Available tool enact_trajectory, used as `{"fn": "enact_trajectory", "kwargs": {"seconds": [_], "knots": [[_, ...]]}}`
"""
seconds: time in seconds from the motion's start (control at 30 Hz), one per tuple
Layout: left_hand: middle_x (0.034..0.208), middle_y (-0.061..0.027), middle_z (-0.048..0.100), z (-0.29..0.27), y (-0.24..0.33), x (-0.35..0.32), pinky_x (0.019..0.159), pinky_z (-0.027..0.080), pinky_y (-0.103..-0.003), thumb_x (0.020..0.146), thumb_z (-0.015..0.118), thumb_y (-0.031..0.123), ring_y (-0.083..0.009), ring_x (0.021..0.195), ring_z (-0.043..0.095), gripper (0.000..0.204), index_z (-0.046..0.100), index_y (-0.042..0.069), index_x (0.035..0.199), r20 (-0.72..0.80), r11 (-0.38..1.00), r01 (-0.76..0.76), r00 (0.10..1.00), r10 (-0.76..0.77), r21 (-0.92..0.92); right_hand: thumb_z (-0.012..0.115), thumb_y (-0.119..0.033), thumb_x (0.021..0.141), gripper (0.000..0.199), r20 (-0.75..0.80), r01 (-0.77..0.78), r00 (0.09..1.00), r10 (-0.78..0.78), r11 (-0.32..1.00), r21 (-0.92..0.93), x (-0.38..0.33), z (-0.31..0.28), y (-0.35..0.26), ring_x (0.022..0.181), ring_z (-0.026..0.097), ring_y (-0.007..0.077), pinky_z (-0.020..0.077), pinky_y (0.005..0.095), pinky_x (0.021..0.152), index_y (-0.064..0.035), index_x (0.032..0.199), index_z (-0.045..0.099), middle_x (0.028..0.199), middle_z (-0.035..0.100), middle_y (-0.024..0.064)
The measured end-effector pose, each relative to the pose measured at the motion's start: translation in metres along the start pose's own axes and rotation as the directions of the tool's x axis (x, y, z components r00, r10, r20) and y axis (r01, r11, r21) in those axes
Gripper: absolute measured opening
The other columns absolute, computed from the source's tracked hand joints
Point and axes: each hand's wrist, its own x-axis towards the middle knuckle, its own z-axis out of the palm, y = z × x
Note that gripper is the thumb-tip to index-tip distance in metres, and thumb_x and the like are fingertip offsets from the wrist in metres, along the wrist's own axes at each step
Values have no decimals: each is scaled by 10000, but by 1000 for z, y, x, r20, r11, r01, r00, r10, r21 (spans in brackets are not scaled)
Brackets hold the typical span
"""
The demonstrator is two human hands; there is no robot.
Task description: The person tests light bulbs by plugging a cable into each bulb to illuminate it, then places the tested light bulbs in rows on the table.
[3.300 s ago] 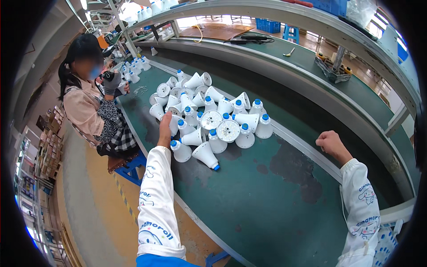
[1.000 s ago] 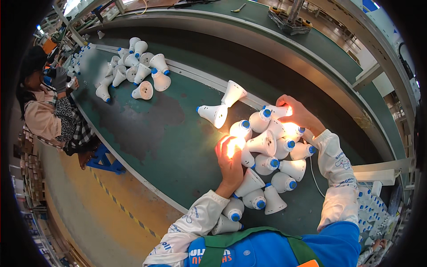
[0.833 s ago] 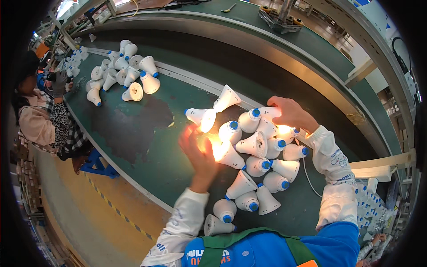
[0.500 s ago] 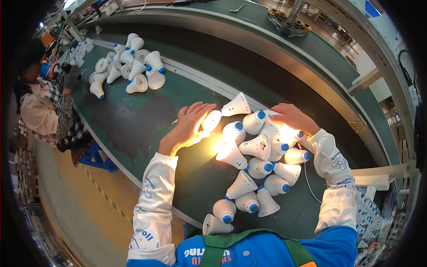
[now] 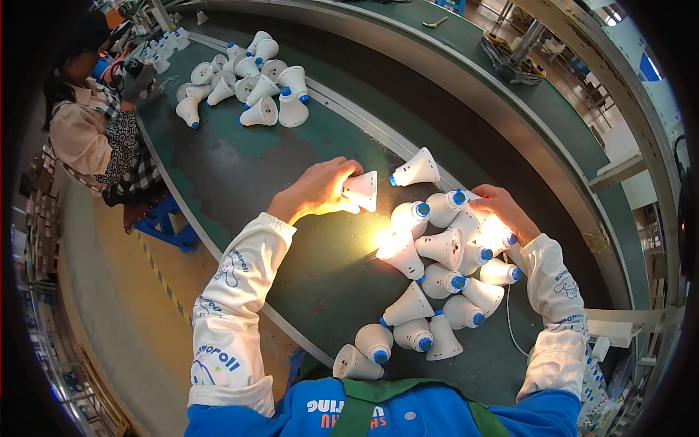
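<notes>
Nearest to me, at the near edge of the green desk [image 5: 240,167], three white cone-shaped bulb housings with blue caps [image 5: 375,342] lie in a loose row just in front of my green apron. Behind them the rest of the pile spreads to the right, housings touching one another and pointing every way. One bulb in the middle of the pile [image 5: 393,244] is lit, and another glows beside my right hand.

My right hand [image 5: 502,211] rests on the far right side of the pile, fingers curled over a glowing housing [image 5: 495,234]; my grip there is narrow, though I cannot tell whether it truly holds that bulb or only presses on it.

My left hand [image 5: 317,189] is farther out and to the left, apart from the pile, and its grip is closed around one white housing [image 5: 362,191], whose wide end faces right. Just past it, a single housing [image 5: 415,170] lies alone on its side.

Well beyond, at the far left of the desk, a second heap of housings [image 5: 247,80] sits near a seated co-worker [image 5: 95,131] in a patterned top.
</notes>
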Motion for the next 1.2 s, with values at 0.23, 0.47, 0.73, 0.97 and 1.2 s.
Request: {"fn": "enact_trajectory", "kwargs": {"seconds": [0.23,0.47,0.73,0.97,1.2], "knots": [[1025,-104,608,-10,2,-21,760,517,-409,679,752,86,-333,884,624,422,594,54,1069,-171,990,-116,977,129,85,663,-249,816,322,29,21,999,-18,994,-108,6,-4,1,871,605,185,479,294,774,-1,1022,661,933,654,95],[1032,-101,575,-7,30,-25,717,524,-426,734,681,45,-338,861,635,332,581,63,1051,-62,964,-87,993,105,250,626,-218,829,307,93,-45,994,49,998,-43,3,-7,-10,866,593,180,485,307,765,13,1031,646,936,638,94],[1067,-109,584,7,27,-28,753,529,-427,747,675,47,-341,860,638,429,508,89,1139,-156,986,-39,986,64,161,664,-200,784,317,71,-16,997,30,983,-182,6,-5,-11,841,594,167,493,306,746,11,1021,643,899,631,92],[1052,-113,600,12,26,-31,720,542,-405,737,670,36,-333,825,647,452,500,91,1152,-207,986,-47,975,80,160,699,-250,712,374,51,-51,997,61,982,-179,11,-3,-10,852,617,201,489,303,775,4,985,668,897,647,123],[1080,-107,598,11,22,-34,720,547,-395,735,665,20,-293,807,668,470,500,102,1167,-194,989,-47,978,74,140,693,-225,711,363,43,-38,998,52,963,-266,11,-2,-12,799,613,191,496,287,728,19,978,665,869,646,119]]}}
